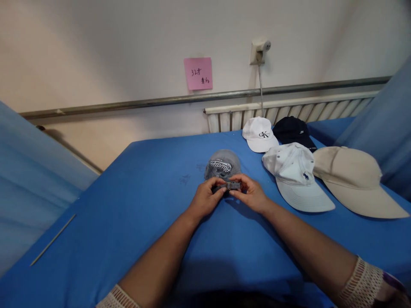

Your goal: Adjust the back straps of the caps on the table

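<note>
A grey cap (pixel 230 157) with white lettering lies on the blue-covered table (pixel 154 188) in the middle of the head view. At its near edge is a dark grey strap (pixel 233 186) with what looks like a small buckle. My left hand (pixel 208 196) pinches the left part of this strap between thumb and fingers. From the other side, my right hand (pixel 249 192) grips the strap's right end the same way. The two hands are close together, just in front of the cap. The cap's lower near side is partly hidden behind the fingers.
To the right sit a white cap (pixel 257 132), a black cap (pixel 293 130), a pale cap (pixel 297 171) and a beige cap (pixel 353 175). A thin stick (pixel 53 240) lies at the left. Behind the table are a radiator (pixel 289 112) and a wall rail (pixel 154 102).
</note>
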The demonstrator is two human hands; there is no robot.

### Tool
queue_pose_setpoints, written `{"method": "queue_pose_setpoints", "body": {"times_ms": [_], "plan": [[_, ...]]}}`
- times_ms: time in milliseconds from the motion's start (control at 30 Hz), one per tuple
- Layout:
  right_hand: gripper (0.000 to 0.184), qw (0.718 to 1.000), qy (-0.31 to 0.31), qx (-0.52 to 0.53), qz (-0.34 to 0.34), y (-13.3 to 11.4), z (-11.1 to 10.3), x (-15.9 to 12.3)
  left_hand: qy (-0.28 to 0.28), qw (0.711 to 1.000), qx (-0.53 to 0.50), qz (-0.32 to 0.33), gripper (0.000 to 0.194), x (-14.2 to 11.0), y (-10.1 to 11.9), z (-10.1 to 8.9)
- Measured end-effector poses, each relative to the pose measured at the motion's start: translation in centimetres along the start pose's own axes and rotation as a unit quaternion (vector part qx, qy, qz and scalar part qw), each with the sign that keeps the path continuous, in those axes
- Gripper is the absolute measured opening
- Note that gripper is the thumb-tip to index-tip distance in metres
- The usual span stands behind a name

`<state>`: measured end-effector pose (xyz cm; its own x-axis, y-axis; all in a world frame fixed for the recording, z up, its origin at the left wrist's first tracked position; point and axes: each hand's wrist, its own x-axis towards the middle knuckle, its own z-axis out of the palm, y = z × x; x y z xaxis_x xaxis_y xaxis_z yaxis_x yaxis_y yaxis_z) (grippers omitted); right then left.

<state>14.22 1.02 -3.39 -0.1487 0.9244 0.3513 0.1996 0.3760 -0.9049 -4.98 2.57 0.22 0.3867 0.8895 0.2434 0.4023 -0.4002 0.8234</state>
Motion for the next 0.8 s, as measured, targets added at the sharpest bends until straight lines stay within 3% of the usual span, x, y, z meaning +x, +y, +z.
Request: {"method": "queue_pose_setpoints", "body": {"times_ms": [133, 233, 433, 800], "plan": [[0.023, 0.996, 0.004, -0.075, -0.055, -0.2, 0.0, 0.0, 0.003, 1.0, -0.02, -0.018, 0.015, 0.0, 0.2, 0.1], [0.026, 0.992, -0.001, -0.102, -0.078, -0.4, -0.1, 0.0, 0.001, 0.999, -0.046, -0.027, 0.015, 0.0, 0.3, 0.2], [0.027, 0.987, 0.015, -0.126, -0.102, -1.0, 0.0, -0.3, 0.017, 0.996, -0.072, -0.047, 0.016, 0.2, 0.3, 0.3], [0.028, 0.974, -0.012, -0.184, -0.133, -1.3, 0.2, -0.6, 0.018, 0.993, -0.099, -0.06, 0.017, 0.2, 0.1, 0.6]]}}
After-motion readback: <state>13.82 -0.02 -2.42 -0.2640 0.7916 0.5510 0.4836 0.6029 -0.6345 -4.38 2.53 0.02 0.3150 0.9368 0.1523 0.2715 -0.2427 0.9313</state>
